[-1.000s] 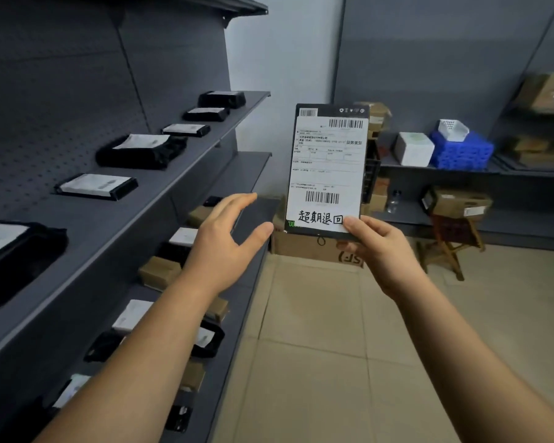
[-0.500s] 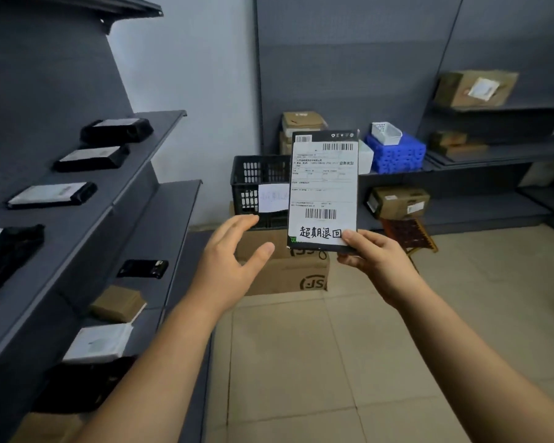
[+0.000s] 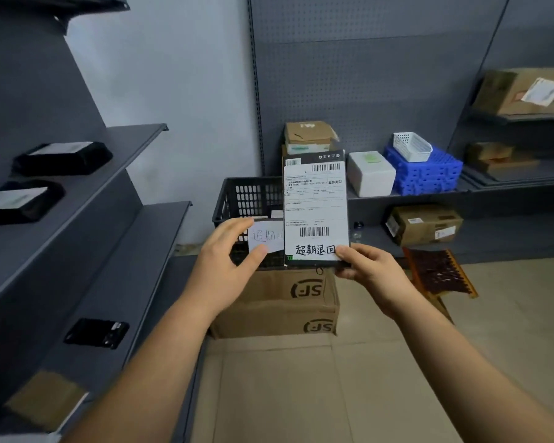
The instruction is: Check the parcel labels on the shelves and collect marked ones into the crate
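Parcel (image 3: 315,209): your right hand (image 3: 370,276) pinches its bottom corner; support it with your relaxed, empty left hand (image 3: 227,266).
Crate (image 3: 250,199): lower it inside flat.

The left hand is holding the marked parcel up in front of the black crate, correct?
Not quite. The head view shows the right hand pinching the marked parcel by its bottom corner in front of the black crate; the left hand holds nothing.

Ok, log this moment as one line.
right hand: pinches marked parcel | left hand: open, empty | black crate: ahead on cardboard box
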`<state>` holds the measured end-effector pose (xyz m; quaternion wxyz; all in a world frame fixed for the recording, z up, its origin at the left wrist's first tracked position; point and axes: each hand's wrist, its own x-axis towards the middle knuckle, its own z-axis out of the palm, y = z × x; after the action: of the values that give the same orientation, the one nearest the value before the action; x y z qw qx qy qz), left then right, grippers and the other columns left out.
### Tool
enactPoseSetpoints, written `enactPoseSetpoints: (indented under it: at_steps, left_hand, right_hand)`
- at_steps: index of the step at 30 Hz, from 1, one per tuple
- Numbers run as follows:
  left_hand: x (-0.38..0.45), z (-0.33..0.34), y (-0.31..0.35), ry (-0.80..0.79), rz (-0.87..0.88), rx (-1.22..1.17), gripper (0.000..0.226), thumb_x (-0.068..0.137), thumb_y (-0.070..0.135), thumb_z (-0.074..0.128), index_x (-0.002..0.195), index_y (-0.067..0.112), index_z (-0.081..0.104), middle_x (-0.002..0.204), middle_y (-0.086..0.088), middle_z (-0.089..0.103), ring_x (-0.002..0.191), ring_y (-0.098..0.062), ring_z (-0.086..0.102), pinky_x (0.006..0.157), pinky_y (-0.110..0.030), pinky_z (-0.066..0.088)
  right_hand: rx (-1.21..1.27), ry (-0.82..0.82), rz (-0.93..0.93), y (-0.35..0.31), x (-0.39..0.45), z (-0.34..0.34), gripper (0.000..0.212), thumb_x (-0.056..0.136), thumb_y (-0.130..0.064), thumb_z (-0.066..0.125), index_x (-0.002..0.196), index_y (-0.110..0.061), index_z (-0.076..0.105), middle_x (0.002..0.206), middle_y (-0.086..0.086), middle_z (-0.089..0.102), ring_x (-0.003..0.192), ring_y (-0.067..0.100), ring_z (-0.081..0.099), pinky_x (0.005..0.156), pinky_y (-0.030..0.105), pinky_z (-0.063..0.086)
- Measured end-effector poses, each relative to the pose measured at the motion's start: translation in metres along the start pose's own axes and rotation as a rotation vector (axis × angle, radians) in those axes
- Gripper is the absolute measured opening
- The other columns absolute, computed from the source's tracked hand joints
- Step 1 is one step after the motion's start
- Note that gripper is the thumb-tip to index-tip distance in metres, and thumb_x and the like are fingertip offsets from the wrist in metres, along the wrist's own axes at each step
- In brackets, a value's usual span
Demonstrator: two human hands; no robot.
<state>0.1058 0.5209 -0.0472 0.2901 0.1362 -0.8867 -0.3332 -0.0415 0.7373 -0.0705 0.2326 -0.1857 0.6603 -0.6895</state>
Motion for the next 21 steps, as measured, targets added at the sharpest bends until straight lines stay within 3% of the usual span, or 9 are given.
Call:
enactPoseSetpoints:
  at_steps: [7, 12, 17, 21]
  left_hand:
    - [0.093, 0.031, -0.067, -0.002, -0.064, 0.025, 0.048, 0.09, 0.039, 0.063, 0.136, 0.026, 0.053, 0.139, 0.017, 0.047, 0.129, 0.003, 0.04, 0.109, -0.018, 0.029]
    - [0.176, 0.061, -0.126, -0.025, -0.086, 0.023, 0.048, 0.091, 0.037, 0.064, 0.136, 0.023, 0.053, 0.135, 0.021, 0.045, 0.125, 0.008, 0.039, 0.102, -0.003, 0.023]
    - [0.269, 0.088, -0.178, -0.065, -0.102, 0.025, 0.048, 0.092, 0.036, 0.064, 0.137, 0.024, 0.052, 0.139, 0.015, 0.046, 0.13, -0.002, 0.041, 0.11, -0.026, 0.033]
    - [0.325, 0.112, -0.212, -0.105, -0.138, 0.033, 0.049, 0.093, 0.038, 0.061, 0.139, 0.024, 0.05, 0.142, 0.012, 0.045, 0.13, -0.002, 0.039, 0.109, -0.025, 0.029]
  right_hand:
    - [-0.033, -0.055, 0.05, 0.017, 0.132, 0.01, 0.019, 0.091, -0.026, 0.065, 0.102, -0.014, 0.073, 0.102, 0.002, 0.076, 0.098, 0.021, 0.071, 0.085, 0.03, 0.056]
    - [-0.009, -0.05, 0.108, 0.032, 0.238, 0.021, 0.022, 0.09, -0.026, 0.066, 0.101, -0.009, 0.073, 0.104, 0.006, 0.075, 0.099, 0.024, 0.071, 0.086, 0.033, 0.055]
    - [-0.067, -0.035, 0.127, 0.029, 0.337, 0.014, 0.026, 0.089, -0.03, 0.067, 0.1, -0.007, 0.073, 0.1, 0.007, 0.076, 0.092, 0.023, 0.073, 0.08, 0.03, 0.056]
    - [-0.06, -0.026, 0.181, 0.044, 0.404, 0.008, 0.02, 0.088, -0.032, 0.068, 0.097, -0.014, 0.074, 0.096, 0.001, 0.077, 0.091, 0.022, 0.073, 0.08, 0.029, 0.056]
